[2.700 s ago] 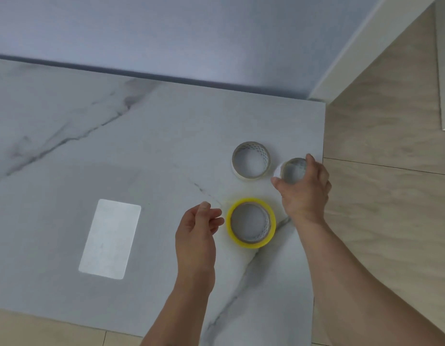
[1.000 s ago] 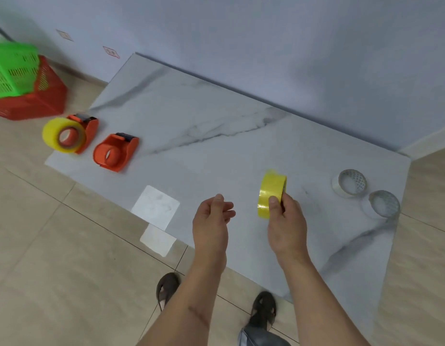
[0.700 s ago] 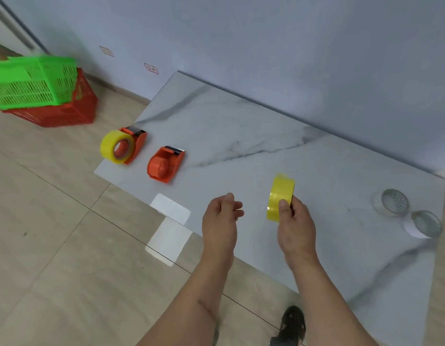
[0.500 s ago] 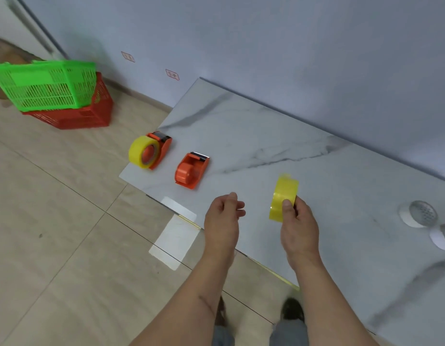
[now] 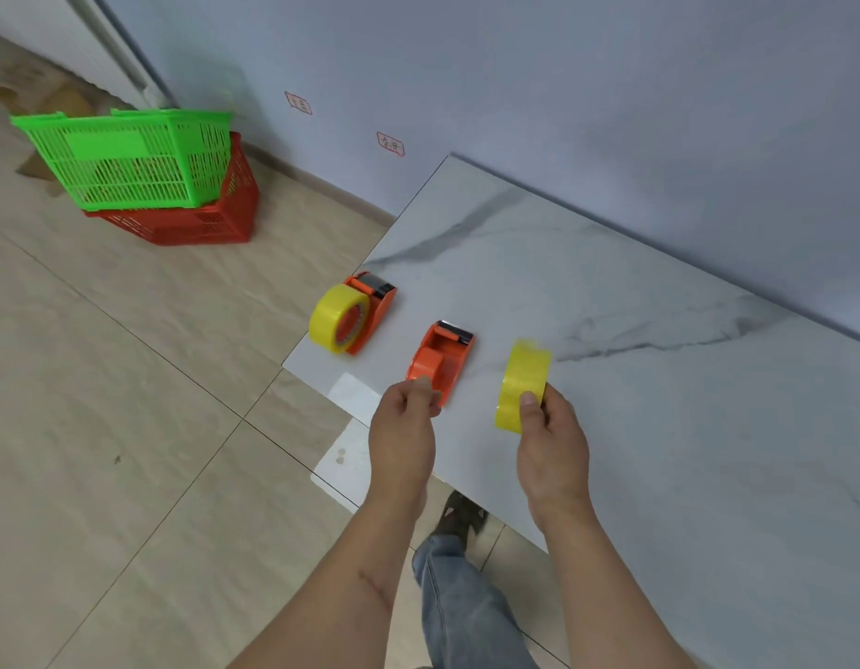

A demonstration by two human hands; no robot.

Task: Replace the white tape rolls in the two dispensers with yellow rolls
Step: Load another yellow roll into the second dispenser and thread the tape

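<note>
A person stands at the near edge of a low marble-patterned table point(image 5: 659, 403) set against a pale blue wall. Their right hand point(image 5: 553, 446) holds a yellow tape roll point(image 5: 522, 386) upright and on edge above the tabletop, thumb pressed on the near rim and fingers wrapped behind it; the top of the roll is blurred. Their left hand point(image 5: 403, 432) hovers just to the left, fingers curled loosely together with nothing in them, its fingertips overlapping the near end of an empty orange dispenser point(image 5: 442, 357) from this angle; whether they touch it cannot be told.

That dispenser sits on the table near its left corner, with no roll on it. A second orange dispenser point(image 5: 370, 306) sits further left, at the table's corner, already loaded with a yellow roll point(image 5: 333, 323) that faces the floor side. The two dispensers are near each other but apart.

On the tiled floor to the far left, a green plastic basket point(image 5: 123, 159) is stacked inside a red basket point(image 5: 196, 219) by the wall. Below the hands, a jeans leg point(image 5: 461, 601) and a dark shoe point(image 5: 459, 516) show.
</note>
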